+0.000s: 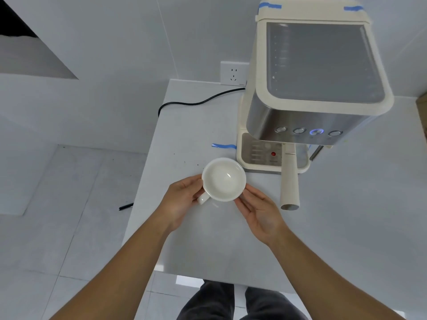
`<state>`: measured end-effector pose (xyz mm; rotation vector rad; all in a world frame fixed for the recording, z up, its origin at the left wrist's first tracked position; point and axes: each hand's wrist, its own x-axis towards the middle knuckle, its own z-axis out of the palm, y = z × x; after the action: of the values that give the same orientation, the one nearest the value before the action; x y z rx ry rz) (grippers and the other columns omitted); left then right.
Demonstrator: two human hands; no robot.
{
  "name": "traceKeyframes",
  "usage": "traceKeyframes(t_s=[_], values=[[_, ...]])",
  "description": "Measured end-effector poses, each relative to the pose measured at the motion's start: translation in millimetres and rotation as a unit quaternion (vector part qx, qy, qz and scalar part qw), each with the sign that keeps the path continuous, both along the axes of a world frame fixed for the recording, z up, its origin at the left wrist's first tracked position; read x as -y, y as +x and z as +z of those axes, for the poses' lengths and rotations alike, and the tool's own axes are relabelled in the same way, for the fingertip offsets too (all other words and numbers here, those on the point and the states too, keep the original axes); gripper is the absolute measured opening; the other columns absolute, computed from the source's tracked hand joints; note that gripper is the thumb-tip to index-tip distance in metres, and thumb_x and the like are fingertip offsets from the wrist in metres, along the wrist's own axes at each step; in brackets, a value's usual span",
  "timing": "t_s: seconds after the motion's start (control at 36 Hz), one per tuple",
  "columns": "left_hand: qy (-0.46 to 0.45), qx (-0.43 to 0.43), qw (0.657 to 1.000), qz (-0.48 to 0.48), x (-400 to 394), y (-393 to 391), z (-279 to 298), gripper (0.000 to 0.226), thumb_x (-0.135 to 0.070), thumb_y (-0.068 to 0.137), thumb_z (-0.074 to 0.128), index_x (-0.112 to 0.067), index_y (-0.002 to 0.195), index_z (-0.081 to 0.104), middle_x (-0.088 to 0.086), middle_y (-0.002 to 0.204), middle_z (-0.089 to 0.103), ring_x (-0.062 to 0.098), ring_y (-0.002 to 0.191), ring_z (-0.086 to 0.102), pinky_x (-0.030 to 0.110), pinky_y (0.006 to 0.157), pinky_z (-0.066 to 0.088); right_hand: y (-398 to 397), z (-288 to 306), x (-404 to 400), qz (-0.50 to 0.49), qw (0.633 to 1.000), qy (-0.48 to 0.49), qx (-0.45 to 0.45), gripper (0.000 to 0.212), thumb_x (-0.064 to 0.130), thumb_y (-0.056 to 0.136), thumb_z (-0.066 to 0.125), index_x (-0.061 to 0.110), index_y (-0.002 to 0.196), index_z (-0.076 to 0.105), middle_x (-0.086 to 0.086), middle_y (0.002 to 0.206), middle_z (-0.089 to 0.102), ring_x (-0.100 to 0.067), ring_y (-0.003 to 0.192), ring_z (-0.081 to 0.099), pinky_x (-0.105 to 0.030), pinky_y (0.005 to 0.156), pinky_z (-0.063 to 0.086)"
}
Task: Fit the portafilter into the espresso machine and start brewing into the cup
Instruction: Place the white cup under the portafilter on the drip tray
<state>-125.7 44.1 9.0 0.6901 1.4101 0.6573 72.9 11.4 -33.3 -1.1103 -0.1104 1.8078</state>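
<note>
A white, empty, glossy cup (223,179) was held above the pale counter (184,125), just left of the espresso machine (309,93). The left hand (182,199) gripped it beside its small handle; the right hand (258,209) cradled the opposite rim with fingers loosely spread. The portafilter (290,179), cream-handled, projected from the machine's front, one button glowing blue.

Both forearms are bare right up to the bottom edge of the frame, with no sleeve or cuff showing on either one. The left hand (182,199) and right hand (261,211) carry no gloves, rings, watch or wristband. Lower down, dark grey trousers of a denim-like fabric (233,301) cover both legs.
</note>
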Motion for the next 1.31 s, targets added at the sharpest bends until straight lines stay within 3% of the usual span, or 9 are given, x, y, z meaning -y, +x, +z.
traceKeyframes(t_s=[0.11,0.36,0.5,0.56,0.64,0.69,0.86,1.0,1.31], values=[[0.005,-0.011,1.000,-0.013,-3,12,4,0.020,-0.023,0.095,0.060,-0.023,0.107,0.077,0.020,0.120,0.069,0.034,0.117,0.063,0.035,0.095,0.055,18,-1,-1,0.012,1.000,0.011,-0.002,0.035,0.004,0.101,0.051,0.000,0.135,0.059,-0.010,0.136,0.065,-0.022,0.126,0.061,-0.030,0.100,0.052],[0.007,-0.019,0.999,-0.036,-11,46,9,0.020,-0.023,0.095,0.061,-0.024,0.107,0.077,0.011,0.112,0.075,0.026,0.111,0.068,0.032,0.091,0.055,62,9,2,-0.009,1.000,-0.013,-0.016,0.036,0.002,0.096,0.053,-0.003,0.131,0.057,-0.021,0.134,0.063,-0.031,0.118,0.066,-0.033,0.083,0.061],[0.015,-0.006,0.999,-0.045,-14,61,15,0.022,-0.021,0.095,0.060,-0.021,0.111,0.076,0.004,0.108,0.078,0.020,0.107,0.071,0.032,0.092,0.055,78,16,1,0.004,0.999,-0.027,0.037,0.023,0.006,0.099,0.052,0.007,0.107,0.074,-0.015,0.122,0.072,-0.030,0.117,0.066,-0.044,0.104,0.050],[0.021,-0.002,0.999,-0.047,-14,66,17,0.022,-0.020,0.096,0.060,-0.021,0.110,0.076,0.004,0.108,0.078,0.020,0.106,0.071,0.032,0.092,0.055,82,22,1,0.009,0.998,-0.027,0.054,0.025,0.010,0.100,0.050,0.008,0.106,0.074,-0.011,0.114,0.076,-0.025,0.107,0.070,-0.038,0.097,0.054],[0.025,-0.008,0.999,-0.047,-16,75,19,0.022,-0.022,0.095,0.060,-0.021,0.110,0.077,0.006,0.109,0.077,0.022,0.108,0.071,0.036,0.096,0.055,89,27,0,0.003,0.999,-0.019,0.049,0.027,0.012,0.102,0.048,0.007,0.108,0.073,-0.005,0.104,0.079,-0.016,0.091,0.075,-0.026,0.072,0.060],[0.026,-0.013,0.999,-0.045,-19,81,20,0.022,-0.023,0.095,0.061,-0.020,0.110,0.077,0.006,0.109,0.077,0.023,0.108,0.070,0.038,0.097,0.055,92,29,-1,-0.003,0.999,-0.016,0.044,0.028,0.012,0.102,0.047,0.005,0.112,0.072,-0.006,0.108,0.078,-0.015,0.092,0.076,-0.024,0.067,0.060],[0.027,-0.020,0.998,-0.045,-29,94,22,0.023,-0.024,0.095,0.060,-0.018,0.110,0.077,0.004,0.108,0.078,0.024,0.107,0.071,0.033,0.090,0.056,102,34,-7,0.000,0.999,0.007,0.047,0.031,0.015,0.101,0.052,0.003,0.126,0.066,-0.010,0.124,0.072,-0.021,0.114,0.069,-0.028,0.088,0.059],[0.020,-0.034,0.998,-0.040,-39,102,19,0.024,-0.024,0.097,0.058,-0.016,0.112,0.075,0.006,0.108,0.077,0.024,0.105,0.071,0.035,0.093,0.056,109,38,-12,0.002,0.998,0.031,0.051,0.034,0.017,0.101,0.054,0.003,0.130,0.064,-0.012,0.129,0.069,-0.024,0.121,0.065,-0.039,0.110,0.044],[0.026,-0.036,0.998,-0.047,-63,116,14,0.023,-0.023,0.096,0.058,-0.011,0.102,0.077,0.012,0.113,0.075,0.024,0.104,0.070,0.034,0.092,0.056,110,37,-23,-0.012,0.997,0.039,0.061,0.034,0.017,0.101,0.054,0.005,0.133,0.061,-0.009,0.130,0.069,-0.022,0.122,0.064,-0.040,0.113,0.041]])
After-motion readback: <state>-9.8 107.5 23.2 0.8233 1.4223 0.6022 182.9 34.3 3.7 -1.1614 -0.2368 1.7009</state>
